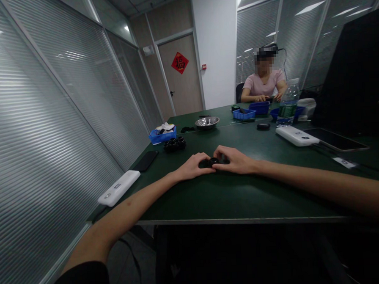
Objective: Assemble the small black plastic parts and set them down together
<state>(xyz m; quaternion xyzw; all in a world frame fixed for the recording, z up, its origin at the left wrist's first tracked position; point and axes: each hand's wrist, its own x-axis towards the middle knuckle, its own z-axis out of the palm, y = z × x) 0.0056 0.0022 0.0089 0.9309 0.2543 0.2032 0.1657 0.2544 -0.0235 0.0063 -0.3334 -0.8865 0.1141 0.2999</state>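
Above the green table (pixel 186 201), my left hand (pixel 193 166) and my right hand (pixel 234 160) meet with curled fingers. Between them is a small glossy black rounded part (pixel 213 161), gripped from both sides. Its exact kind is too small and dark to make out. My fingers and thumbs hide parts of it. Beyond my left hand, a cluster of similar glossy black parts (pixel 175 144) lies on the tabletop. A shallow metal bowl (pixel 207 123) with something small and pale inside stands farther back.
At left are a blue bin (pixel 163 136), a dark phone (pixel 146 160) and a white power bank (pixel 119 188). Another power bank (pixel 297 136), a water bottle (pixel 287 105) and a large dark panel (pixel 354 74) stand right. Across the table a person (pixel 264 85) sits behind blue trays (pixel 244 114).
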